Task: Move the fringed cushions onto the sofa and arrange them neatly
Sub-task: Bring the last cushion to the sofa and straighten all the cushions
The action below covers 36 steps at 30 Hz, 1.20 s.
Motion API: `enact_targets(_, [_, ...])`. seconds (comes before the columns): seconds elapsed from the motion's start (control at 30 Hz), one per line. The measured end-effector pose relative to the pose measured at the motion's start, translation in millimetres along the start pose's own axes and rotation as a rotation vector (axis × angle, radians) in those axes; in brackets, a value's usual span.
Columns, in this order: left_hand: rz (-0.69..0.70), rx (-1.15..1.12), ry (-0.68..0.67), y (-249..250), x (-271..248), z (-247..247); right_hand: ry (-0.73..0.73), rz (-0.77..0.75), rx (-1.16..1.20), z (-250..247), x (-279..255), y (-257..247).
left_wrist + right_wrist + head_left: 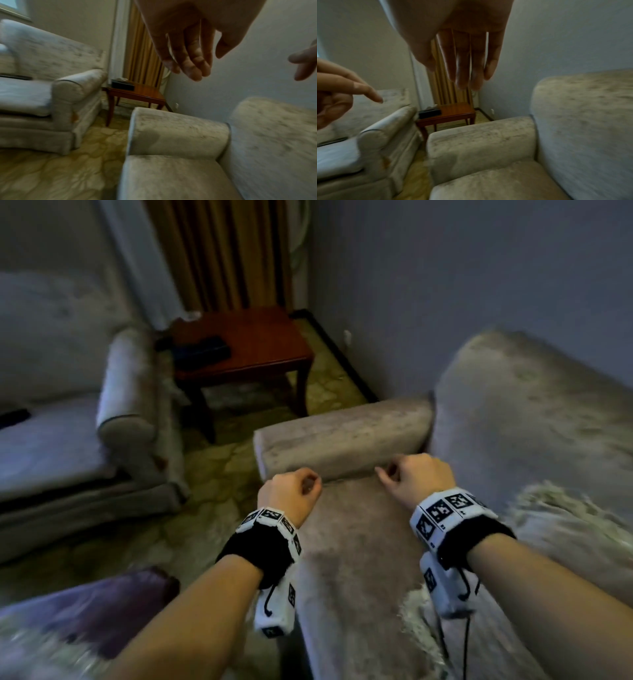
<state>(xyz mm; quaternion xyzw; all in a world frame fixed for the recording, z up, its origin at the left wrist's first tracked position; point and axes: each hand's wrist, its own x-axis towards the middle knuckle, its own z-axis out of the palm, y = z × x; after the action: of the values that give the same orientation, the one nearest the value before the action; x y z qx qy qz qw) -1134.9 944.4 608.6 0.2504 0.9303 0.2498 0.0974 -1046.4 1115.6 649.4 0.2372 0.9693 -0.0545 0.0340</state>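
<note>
Two forearms extend forward over the sofa (359, 542) seat, palms down, wrists banded. Left hand (291, 494) hovers at 11 o'clock, fingers loosely curled, holding nothing. Right hand (416, 477) hovers at 1 o'clock, fingers relaxed and drooping, likewise empty. One fringed cushion (561, 529) lies on the seat at 4 o'clock, against the backrest. A purple cushion (102, 604) sits at 8 o'clock. Beyond the armrest (342, 440), a wooden side table (246, 344) stands at 11 o'clock.
</note>
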Motion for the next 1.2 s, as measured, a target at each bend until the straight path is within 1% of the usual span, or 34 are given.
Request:
enact_targets(0.13, [-0.21, -0.027, 0.124, -102, -27, -49, -0.056, -0.206, -0.032, 17, 17, -114])
enact_targets(0.23, [-0.355, -0.037, 0.201, -183, -63, -75, -0.108, -0.378, -0.052, 38, 17, -200])
enact_targets(0.33, [-0.484, -0.038, 0.315, -262, -104, -94, -0.205, -0.516, -0.063, 67, 16, -281])
enact_targets(0.4, [-0.568, 0.013, 0.378, -316, -133, -101, -0.304, -0.579, -0.053, 95, 14, -334])
enact_targets(0.47, [-0.709, 0.08, 0.401, -366, -167, -105, -0.431, -0.639, -0.036, 130, 7, -383])
enact_targets(0.53, [-0.851, 0.086, 0.431, -408, -204, -106, -0.536, -0.707, -0.067, 166, -7, -427])
enact_targets(0.57, [-0.925, 0.089, 0.418, -428, -224, -105, -0.574, -0.749, -0.099, 184, -15, -447])
enact_targets(0.63, [-1.067, 0.104, 0.346, -463, -264, -100, -0.631, -0.832, -0.151, 215, -34, -484])
enact_targets(0.73, [-1.232, 0.066, 0.237, -503, -321, -86, -0.721, -0.941, -0.183, 260, -61, -529])
enact_targets(0.83, [-1.344, -0.029, 0.154, -532, -354, -74, -0.778, -0.998, -0.243, 295, -76, -566])
enact_targets(0.93, [-1.421, -0.169, 0.073, -555, -378, -64, -0.818, -0.966, -0.315, 326, -80, -591])
enact_targets(1.0, [-1.456, -0.257, 0.054, -568, -394, -55, -0.827, -0.93, -0.358, 347, -79, -600])
enact_targets(1.07, [-1.479, -0.297, 0.043, -576, -406, -45, -0.813, -0.895, -0.416, 364, -77, -602])
enact_targets(1.13, [-1.504, -0.311, 0.043, -589, -418, -33, -0.835, -0.865, -0.447, 377, -78, -605])
enact_targets(1.2, [-1.559, -0.333, 0.097, -602, -430, -24, -0.863, -0.83, -0.456, 386, -80, -605])
